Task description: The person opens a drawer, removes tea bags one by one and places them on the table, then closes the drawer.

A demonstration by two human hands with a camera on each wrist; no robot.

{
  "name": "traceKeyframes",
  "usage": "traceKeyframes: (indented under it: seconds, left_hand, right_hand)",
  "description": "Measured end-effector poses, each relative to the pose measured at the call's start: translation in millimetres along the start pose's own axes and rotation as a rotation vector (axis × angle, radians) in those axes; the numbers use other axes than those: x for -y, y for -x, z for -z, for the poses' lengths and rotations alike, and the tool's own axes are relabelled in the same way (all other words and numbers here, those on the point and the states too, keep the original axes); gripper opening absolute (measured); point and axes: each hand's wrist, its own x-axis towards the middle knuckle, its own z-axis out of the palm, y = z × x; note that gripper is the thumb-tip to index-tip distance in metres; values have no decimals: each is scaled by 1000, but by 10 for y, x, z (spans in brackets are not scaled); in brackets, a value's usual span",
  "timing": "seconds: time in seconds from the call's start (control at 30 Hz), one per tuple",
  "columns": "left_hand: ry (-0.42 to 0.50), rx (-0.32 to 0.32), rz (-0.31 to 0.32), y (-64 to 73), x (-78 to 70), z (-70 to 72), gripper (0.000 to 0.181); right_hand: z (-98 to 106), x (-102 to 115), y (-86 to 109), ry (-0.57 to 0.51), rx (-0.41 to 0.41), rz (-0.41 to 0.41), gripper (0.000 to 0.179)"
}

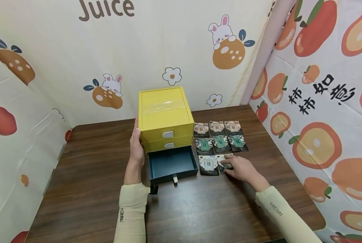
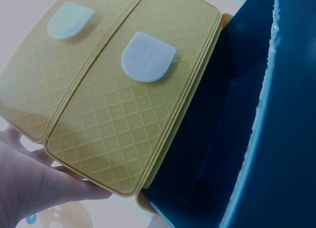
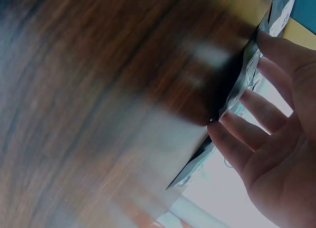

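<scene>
A yellow drawer box (image 1: 166, 113) with white pull tabs stands on the table, its bottom dark blue drawer (image 1: 172, 163) pulled out. My left hand (image 1: 137, 146) lies along the box's left side, its thumb beside the yellow drawer fronts (image 2: 103, 109) in the left wrist view. At the front row of flat packets, my right hand (image 1: 241, 168) grips a dark packet (image 3: 237, 85) with a pale label, its fingertips and thumb spread along the edges. A similar packet (image 1: 208, 165) lies beside it, to the right of the drawer. The drawer's inside shows no packets.
Behind these are a row of green-labelled packets (image 1: 221, 144) and a row of pink-labelled packets (image 1: 217, 128), close to the box's right side. The brown wooden table (image 1: 93, 175) meets printed cloth (image 1: 147, 47) at its back and sides.
</scene>
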Motion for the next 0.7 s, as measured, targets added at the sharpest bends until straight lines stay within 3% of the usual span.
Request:
traceKeyframes:
  seconds: [0.27,0.4,0.53,0.7]
  left_hand:
    - [-5,-3,9,7,8,6,53]
    - [-5,-4,18,7,9,9,53]
    - [-5,-3,23,-2,13,12,53]
    - [-8,-2,25,-10,21,10,53]
  right_hand:
    - [17,13,-28,3,-33,-11,34]
    - [115,115,-43,-20,-213,-27,27]
    - [264,383,-65,-64,-422,-43,11]
    - [353,839,-91,-107,-503,6,7]
